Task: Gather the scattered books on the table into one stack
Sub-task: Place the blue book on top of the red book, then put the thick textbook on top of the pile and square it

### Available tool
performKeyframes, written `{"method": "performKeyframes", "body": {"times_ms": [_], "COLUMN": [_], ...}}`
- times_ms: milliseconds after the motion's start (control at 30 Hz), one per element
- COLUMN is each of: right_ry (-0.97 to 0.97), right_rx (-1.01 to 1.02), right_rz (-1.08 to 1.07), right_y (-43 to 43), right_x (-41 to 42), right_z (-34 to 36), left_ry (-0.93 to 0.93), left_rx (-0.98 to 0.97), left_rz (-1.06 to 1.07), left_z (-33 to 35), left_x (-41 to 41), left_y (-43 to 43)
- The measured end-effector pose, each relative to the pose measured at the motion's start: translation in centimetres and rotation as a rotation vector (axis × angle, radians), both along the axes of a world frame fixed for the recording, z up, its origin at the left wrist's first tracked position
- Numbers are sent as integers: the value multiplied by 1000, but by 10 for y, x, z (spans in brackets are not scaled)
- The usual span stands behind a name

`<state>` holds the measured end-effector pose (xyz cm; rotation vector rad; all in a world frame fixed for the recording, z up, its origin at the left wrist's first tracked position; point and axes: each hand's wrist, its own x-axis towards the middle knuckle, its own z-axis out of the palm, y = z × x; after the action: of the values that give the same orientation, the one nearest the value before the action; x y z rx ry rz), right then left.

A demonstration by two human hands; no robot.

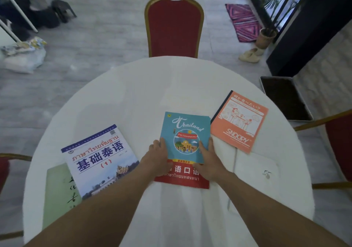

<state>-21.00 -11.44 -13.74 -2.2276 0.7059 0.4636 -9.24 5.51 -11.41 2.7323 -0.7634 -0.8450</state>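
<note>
A teal Thailand book [185, 130] lies on top of a red book [182, 176] in the middle of the round white table [133, 98]. My left hand [158, 151] grips the teal book's left edge and my right hand [206, 154] grips its right edge. To the left lies a white and blue Thai textbook [101, 161], overlapping a pale green book [59, 191]. An orange Snoopy notebook [240, 122] sits at the right. Near it lies a white book [257, 172], hard to tell from the cloth.
A red chair with a gold frame [173, 26] stands at the table's far side. Parts of further red chairs show at the right [337, 147] and the left [5, 168]. A dark tray [285, 98] lies on the floor at the right.
</note>
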Motion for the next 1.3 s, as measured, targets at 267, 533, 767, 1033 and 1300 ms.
{"method": "performKeyframes", "body": {"times_ms": [267, 533, 767, 1033, 1300], "right_ry": [53, 24, -103, -39, -16], "right_rx": [33, -55, -99, -66, -63], "right_rz": [97, 26, 154, 348, 229], "right_y": [6, 18, 71, 150, 194], "right_x": [-14, -5, 45, 93, 103], "right_z": [5, 8, 28, 21, 5], "left_ry": [10, 3, -183, -306, -154], "left_rx": [30, -51, -41, 84, -281], "left_rz": [-29, -49, 140, 443, 662], "left_z": [-4, 10, 29, 17, 1], "left_x": [-28, -18, -2, -4, -2], "left_y": [18, 42, 107, 202, 216]}}
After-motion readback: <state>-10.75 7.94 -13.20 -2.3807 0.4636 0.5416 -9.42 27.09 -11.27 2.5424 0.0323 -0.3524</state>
